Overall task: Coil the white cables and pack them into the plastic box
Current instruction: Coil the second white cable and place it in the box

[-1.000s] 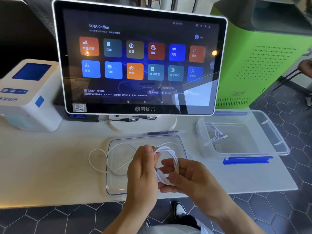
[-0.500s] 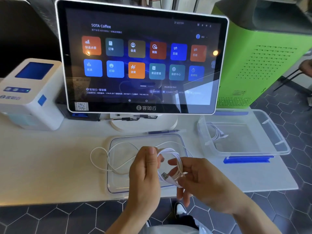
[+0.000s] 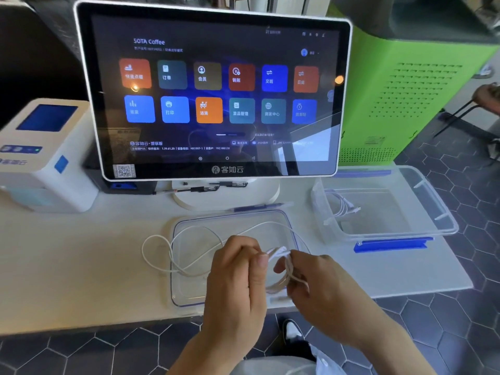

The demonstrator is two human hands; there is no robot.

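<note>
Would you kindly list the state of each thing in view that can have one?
touchscreen: on, showing app tiles
plastic box: open, one coiled cable inside
lid: off, flat on the table
loose cable: uncoiled, across the lid
coil: gripped by left hand and right hand

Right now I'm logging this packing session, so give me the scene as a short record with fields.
left hand: pinches the top of the cable coil
right hand: holds the coil's right side
cable coil: white, small loops, held above the lid
loose cable: uncoiled, trailing across lid and table
lid: clear, flat on the table
plastic box: open, right of the lid
packed cable: coiled, at the box's left end
</note>
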